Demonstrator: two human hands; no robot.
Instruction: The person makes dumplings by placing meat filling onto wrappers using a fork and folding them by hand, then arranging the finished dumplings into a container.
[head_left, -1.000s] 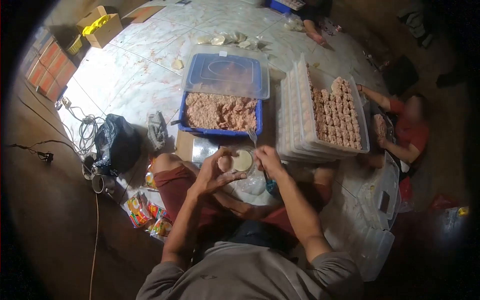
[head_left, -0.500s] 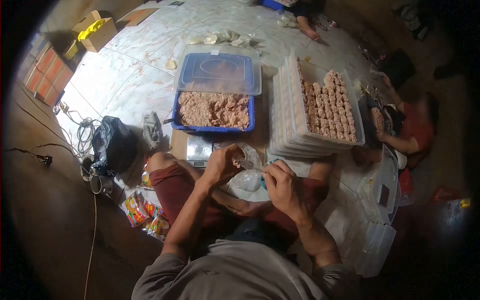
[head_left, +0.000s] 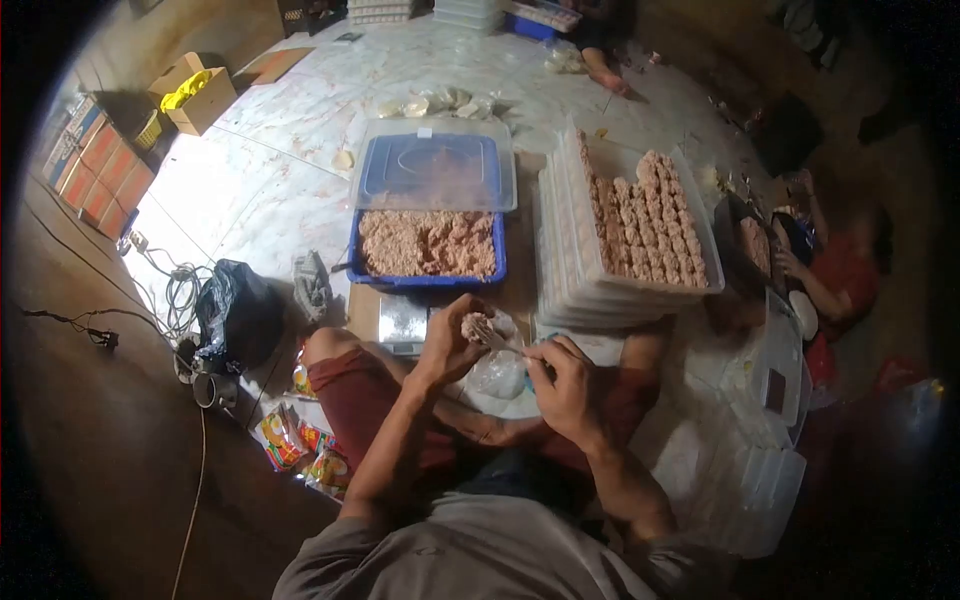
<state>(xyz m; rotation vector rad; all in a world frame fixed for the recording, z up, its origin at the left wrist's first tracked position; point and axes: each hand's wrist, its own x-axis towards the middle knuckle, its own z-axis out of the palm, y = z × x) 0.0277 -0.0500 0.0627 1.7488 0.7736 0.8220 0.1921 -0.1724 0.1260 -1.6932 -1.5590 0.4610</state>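
Observation:
My left hand [head_left: 447,345] is closed around a lump of pinkish minced mixture [head_left: 471,325], with its top showing by the thumb. A fork [head_left: 498,340] is in my right hand [head_left: 565,378], its tines against the lump. A clear plastic bag [head_left: 495,376] hangs under and beside my left hand; whether it wraps the lump I cannot tell. Ahead stands a blue tub [head_left: 430,281] of the same mixture [head_left: 425,240], half covered by its lid [head_left: 432,165]. Beneath my left hand's far side is a metal-topped scale [head_left: 402,318].
On the right, stacked clear trays [head_left: 570,260] carry rows of shaped lumps [head_left: 650,225]. A black plastic bag [head_left: 237,310], a grey cloth [head_left: 311,285], a metal mug [head_left: 210,389] and colourful packets [head_left: 283,440] lie left. Another person [head_left: 840,280] sits far right.
The view has tipped up slightly. My left hand has turned so more of the lump shows, and the fork stands out more plainly against it. The plastic bag now hangs lower.

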